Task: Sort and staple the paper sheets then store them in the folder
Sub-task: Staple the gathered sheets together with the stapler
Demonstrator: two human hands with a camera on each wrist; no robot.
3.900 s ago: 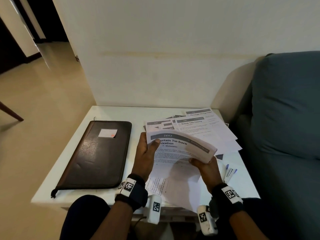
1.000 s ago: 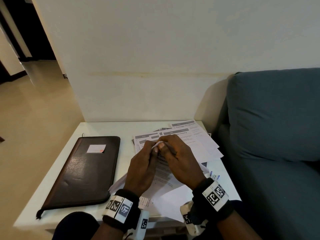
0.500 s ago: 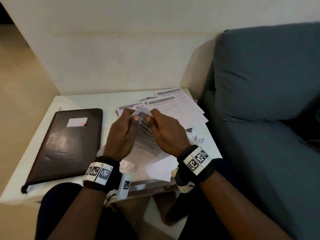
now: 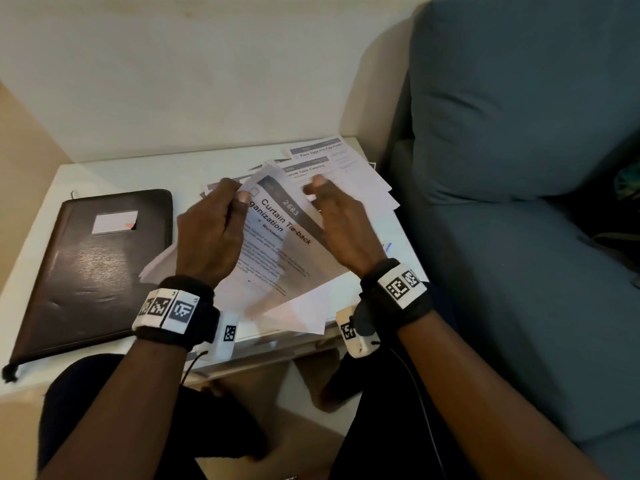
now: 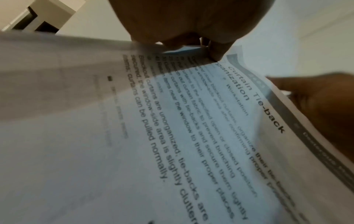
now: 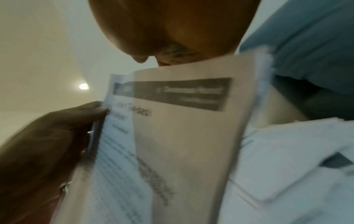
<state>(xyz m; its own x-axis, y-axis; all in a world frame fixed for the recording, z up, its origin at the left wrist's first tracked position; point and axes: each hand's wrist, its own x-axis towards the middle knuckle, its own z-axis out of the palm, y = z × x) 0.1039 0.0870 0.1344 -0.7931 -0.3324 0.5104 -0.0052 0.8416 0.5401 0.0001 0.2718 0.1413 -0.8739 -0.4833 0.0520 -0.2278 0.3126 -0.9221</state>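
Observation:
I hold a set of printed paper sheets [image 4: 277, 251], headed "Curtain Tie-back Organization", tilted above the white table [image 4: 145, 174]. My left hand [image 4: 239, 199] pinches their top left corner, thumb on the print [image 5: 215, 53]. My right hand [image 4: 317, 192] grips the sheets' right edge; its fingers curl over the top edge of the paper [image 6: 191, 121], blurred. More loose printed sheets [image 4: 346, 164] lie fanned out at the back of the table. The dark brown folder [image 4: 93, 271] lies shut on the left, with a white label [image 4: 116, 221]. No stapler is in view.
A blue-grey sofa [image 4: 519, 168] stands close against the table's right side. A plain wall [image 4: 207, 81] backs the table. Something small and blue [image 4: 388, 247] shows on the table by my right wrist. My knees are under the near edge.
Both hands were pinching the sheets' top corner together; now my right hand has slid to the right edge and the sheets are tilted. The head view has dropped and turned right.

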